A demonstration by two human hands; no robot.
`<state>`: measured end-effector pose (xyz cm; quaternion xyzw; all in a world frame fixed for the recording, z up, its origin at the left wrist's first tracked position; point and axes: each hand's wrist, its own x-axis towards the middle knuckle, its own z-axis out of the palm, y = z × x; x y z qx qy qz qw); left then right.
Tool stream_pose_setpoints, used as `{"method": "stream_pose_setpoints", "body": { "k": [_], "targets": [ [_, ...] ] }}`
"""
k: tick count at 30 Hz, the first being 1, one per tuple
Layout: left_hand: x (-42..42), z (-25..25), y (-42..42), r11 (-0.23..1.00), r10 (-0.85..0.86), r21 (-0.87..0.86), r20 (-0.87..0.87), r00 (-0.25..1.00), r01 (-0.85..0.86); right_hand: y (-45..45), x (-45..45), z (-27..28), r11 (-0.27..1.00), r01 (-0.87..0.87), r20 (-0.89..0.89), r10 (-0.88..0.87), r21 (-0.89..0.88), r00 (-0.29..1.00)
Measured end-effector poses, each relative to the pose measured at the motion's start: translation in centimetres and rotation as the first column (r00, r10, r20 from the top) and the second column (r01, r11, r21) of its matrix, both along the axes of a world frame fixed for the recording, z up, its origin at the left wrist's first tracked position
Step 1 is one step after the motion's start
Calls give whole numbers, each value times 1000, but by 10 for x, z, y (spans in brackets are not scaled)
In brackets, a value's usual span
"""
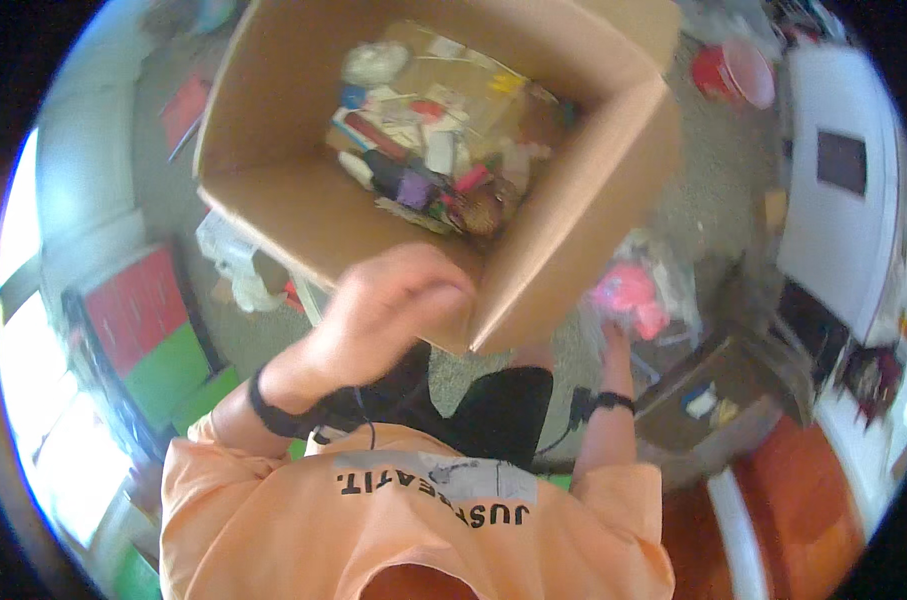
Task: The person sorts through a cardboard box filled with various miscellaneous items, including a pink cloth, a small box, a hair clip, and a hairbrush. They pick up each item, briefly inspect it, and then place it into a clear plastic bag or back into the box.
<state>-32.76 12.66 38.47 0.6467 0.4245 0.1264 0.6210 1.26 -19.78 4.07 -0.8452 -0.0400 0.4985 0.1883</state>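
A large open cardboard box [573,217] stands before me, with mixed small items inside: a crumpled clear plastic piece [376,63], a purple piece [416,187], a yellow piece [506,82] and a brownish round thing [479,210]. Over the box's near rim is my left hand [397,304], blurred, its fingers bent; whether they grip anything does not show. My right hand [616,337] is low beside the box's right side, touching a bright pink item [629,296] in clear plastic. That item partly hides its fingers, so its hold is unclear. Both wrists wear black bands.
Right of the box lie a red bucket [732,73], a white cabinet-like piece [836,225] and another open box [693,386] with small things. At left are a red and green panel [149,322], a red item [185,109] and white plastic [247,270] on the floor.
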Motion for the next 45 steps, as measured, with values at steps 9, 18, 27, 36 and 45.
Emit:
{"method": "stream_pose_setpoints", "body": {
  "k": [9,18,27,36,45],
  "targets": [
    [46,22,-41,965,-163,-209,-15,987,156,-30,-30,37,970,11,52,1,-245,999],
    [188,-175,-227,627,-476,-651,115,872,428,-155,88,-39,935,96,214,-22,-341,977],
    [310,-428,-419,679,-548,-584,-1,836,444,-137,165,-112,920,385,332,-384,67,861],
    [355,-478,-381,702,108,-663,-263,959,-260,-111,182,-95,944,264,228,-307,198,924],
    [284,-339,-259,672,156,-660,-316,936,-335,-25,198,67,933,76,41,-96,351,994]
  ]
}}
